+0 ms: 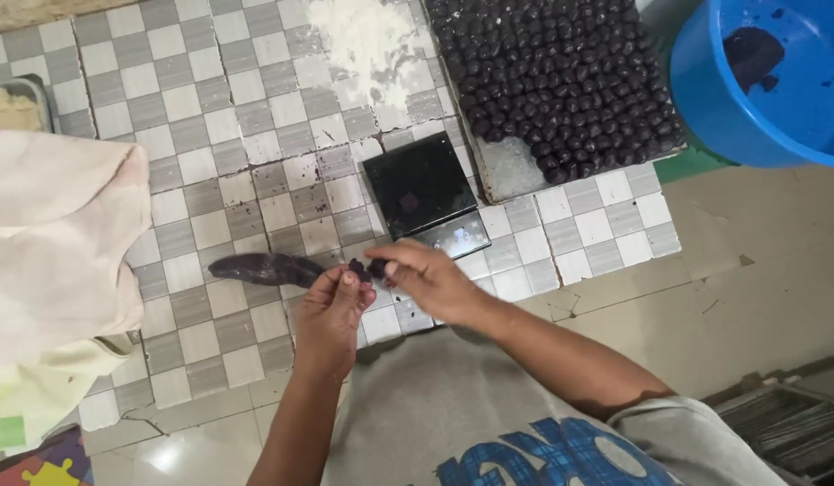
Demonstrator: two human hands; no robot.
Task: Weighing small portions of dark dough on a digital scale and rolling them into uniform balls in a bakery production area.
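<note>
Behind both hands (372, 283) sit a scale (421, 187) and a tray (507, 171).

view: single head-worn camera | facing: steeply down onto the grey-and-white checkered tiled countertop (210, 180) | range: close, about arm's reach (wearer's own torso fills the lower frame) | overlap: no second view

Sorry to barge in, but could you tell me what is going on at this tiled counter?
A person is working dark dough by hand. The left hand holds one end of a long dough roll lying on the tiled counter, while the right hand pinches a small dough piece at that end. A black scale sits just behind the hands. Beyond it, a tray is nearly full of dark balls, with scattered flour beside it and a blue tub to the right.
</note>
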